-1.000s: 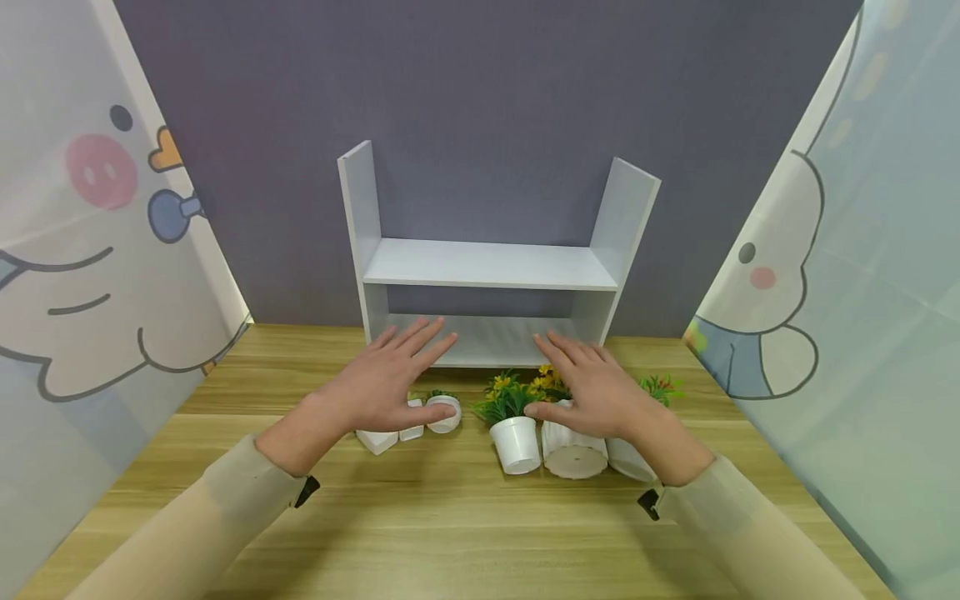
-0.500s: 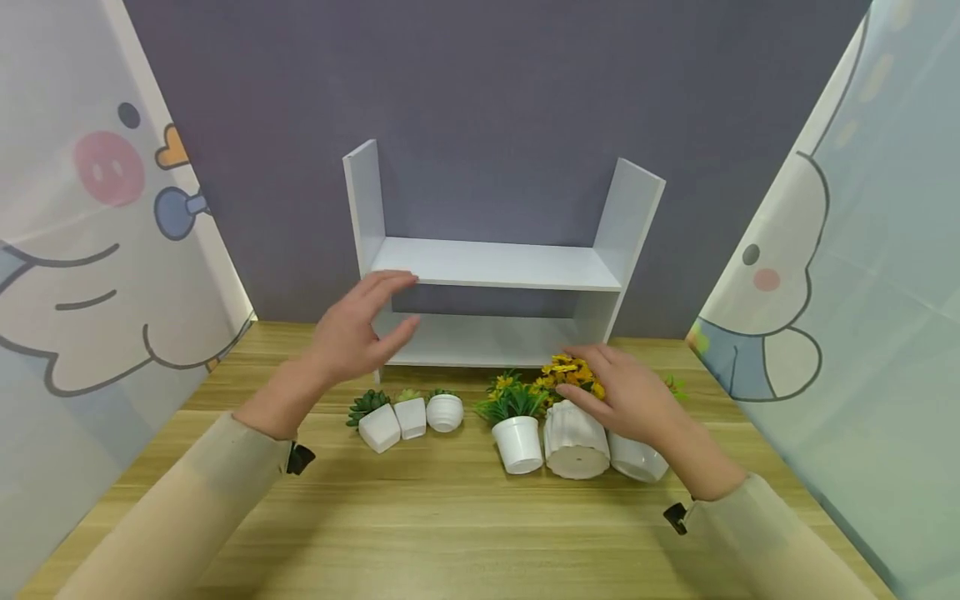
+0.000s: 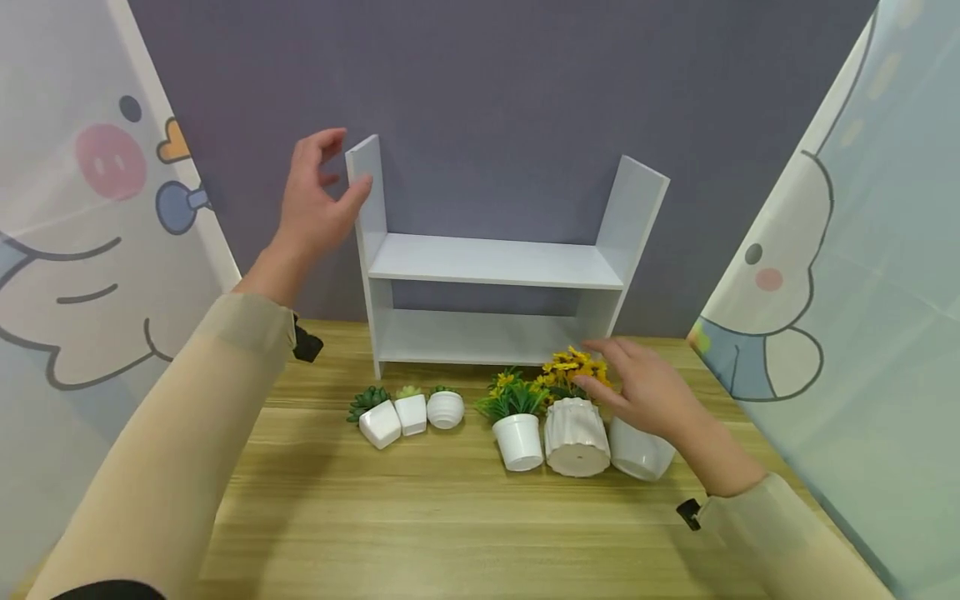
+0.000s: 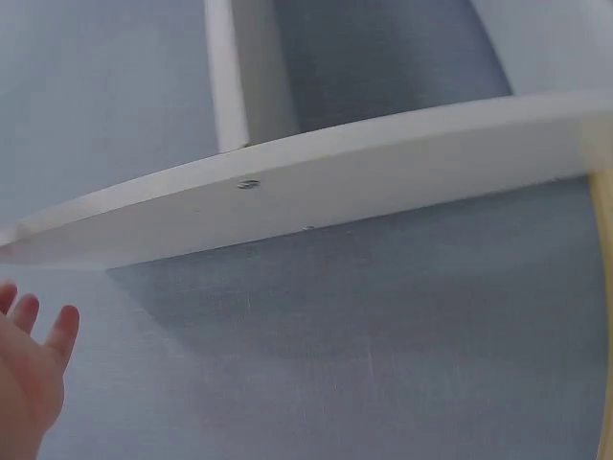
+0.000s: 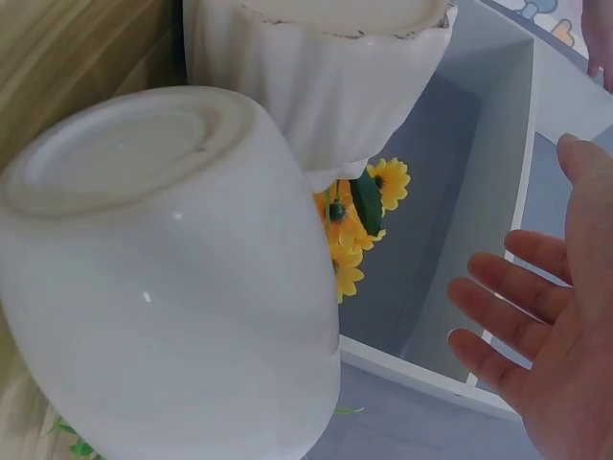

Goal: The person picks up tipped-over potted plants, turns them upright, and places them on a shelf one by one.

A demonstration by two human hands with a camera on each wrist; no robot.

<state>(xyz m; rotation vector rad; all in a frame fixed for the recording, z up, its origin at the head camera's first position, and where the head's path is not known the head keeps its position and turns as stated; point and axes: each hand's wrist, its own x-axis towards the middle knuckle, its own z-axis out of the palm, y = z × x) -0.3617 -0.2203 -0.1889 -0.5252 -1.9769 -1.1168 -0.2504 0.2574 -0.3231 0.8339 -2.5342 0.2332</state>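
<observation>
Left hand (image 3: 315, 196) up beside white shelf (image 3: 495, 260) at far edge of table (image 3: 450, 525), fingers loosely bent, thumb apart; right hand (image 3: 647, 387), fingers apart, hovers by yellow flowers (image 3: 568, 367), fluted pot (image 3: 576, 440) lying toward right edge

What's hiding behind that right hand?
In the head view, part of the smooth pot and some yellow flowers show past the right hand. The pot's mouth is covered, but green leaves peek out in the right wrist view.
</observation>
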